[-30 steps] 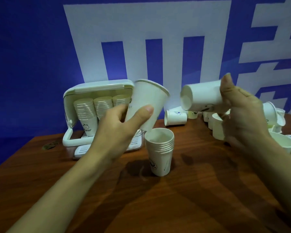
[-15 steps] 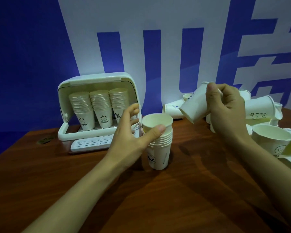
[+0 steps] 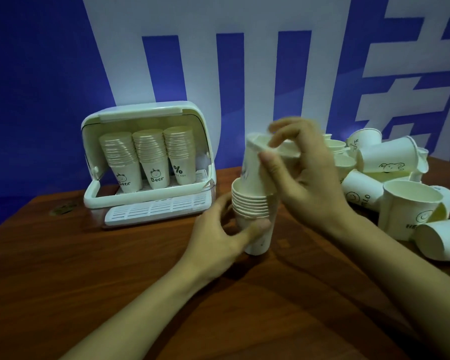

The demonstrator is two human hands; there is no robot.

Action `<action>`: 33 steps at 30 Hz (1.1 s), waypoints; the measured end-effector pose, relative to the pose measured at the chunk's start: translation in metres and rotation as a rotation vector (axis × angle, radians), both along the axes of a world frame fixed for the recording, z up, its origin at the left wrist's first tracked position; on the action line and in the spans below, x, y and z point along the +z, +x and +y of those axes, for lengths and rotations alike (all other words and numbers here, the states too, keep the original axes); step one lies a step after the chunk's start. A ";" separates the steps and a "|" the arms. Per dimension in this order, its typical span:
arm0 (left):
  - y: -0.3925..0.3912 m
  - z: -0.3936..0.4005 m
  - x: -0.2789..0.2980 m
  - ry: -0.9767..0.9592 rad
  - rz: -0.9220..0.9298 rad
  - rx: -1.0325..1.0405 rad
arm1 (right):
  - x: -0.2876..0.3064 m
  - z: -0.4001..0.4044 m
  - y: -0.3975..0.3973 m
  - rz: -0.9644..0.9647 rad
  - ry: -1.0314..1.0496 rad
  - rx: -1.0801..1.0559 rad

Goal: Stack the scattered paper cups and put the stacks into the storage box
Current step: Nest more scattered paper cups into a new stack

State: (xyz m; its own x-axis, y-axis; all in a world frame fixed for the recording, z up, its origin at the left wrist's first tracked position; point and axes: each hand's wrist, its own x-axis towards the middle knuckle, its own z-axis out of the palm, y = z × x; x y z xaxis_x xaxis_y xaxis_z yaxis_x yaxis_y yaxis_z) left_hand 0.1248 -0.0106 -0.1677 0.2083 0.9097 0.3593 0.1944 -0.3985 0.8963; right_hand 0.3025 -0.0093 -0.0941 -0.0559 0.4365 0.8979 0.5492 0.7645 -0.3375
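A stack of white paper cups (image 3: 250, 206) stands upright on the brown table, in the middle of the view. My left hand (image 3: 218, 235) grips the stack low down, thumb in front. My right hand (image 3: 296, 172) holds a single paper cup (image 3: 255, 167) by its rim; the cup sits partway in the top of the stack, tilted a little left. The white storage box (image 3: 146, 118) stands open at the back left with three stacks of cups (image 3: 146, 157) inside.
Several loose paper cups (image 3: 390, 162) lie and stand in a heap at the right, some on their sides. The wooden table (image 3: 89, 281) runs to a blue and white wall behind. A white slatted tray (image 3: 153, 211) juts out under the box.
My left hand set its cup on the stack and slid down to grip the stack's lower part. My right hand turned its cup upright and brought it left into the top of the stack.
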 end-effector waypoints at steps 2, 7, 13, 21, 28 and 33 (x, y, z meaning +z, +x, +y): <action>0.001 0.000 -0.010 -0.004 0.016 0.021 | -0.007 0.001 -0.002 -0.181 -0.125 0.030; 0.001 0.002 -0.014 -0.003 0.021 0.064 | -0.013 -0.003 -0.002 -0.458 -0.479 0.062; 0.002 0.000 -0.012 0.022 0.065 0.097 | 0.014 -0.010 0.019 -0.552 -0.591 -0.084; -0.002 -0.001 -0.008 0.023 0.091 0.077 | 0.044 -0.020 0.102 -0.875 -1.089 -0.956; 0.001 -0.002 -0.010 0.033 0.095 0.075 | 0.040 -0.012 0.107 -0.865 -1.236 -0.930; 0.001 -0.002 -0.011 0.049 0.116 0.089 | 0.046 -0.012 0.097 -0.675 -0.806 -0.734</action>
State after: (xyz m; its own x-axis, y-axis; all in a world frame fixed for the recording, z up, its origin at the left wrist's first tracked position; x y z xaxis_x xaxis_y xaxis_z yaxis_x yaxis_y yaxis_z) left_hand 0.1257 -0.0124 -0.1783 0.1699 0.9086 0.3816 0.3320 -0.4174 0.8459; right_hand 0.3995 -0.0215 -0.0478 0.0889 0.9629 0.2548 0.9956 -0.0779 -0.0528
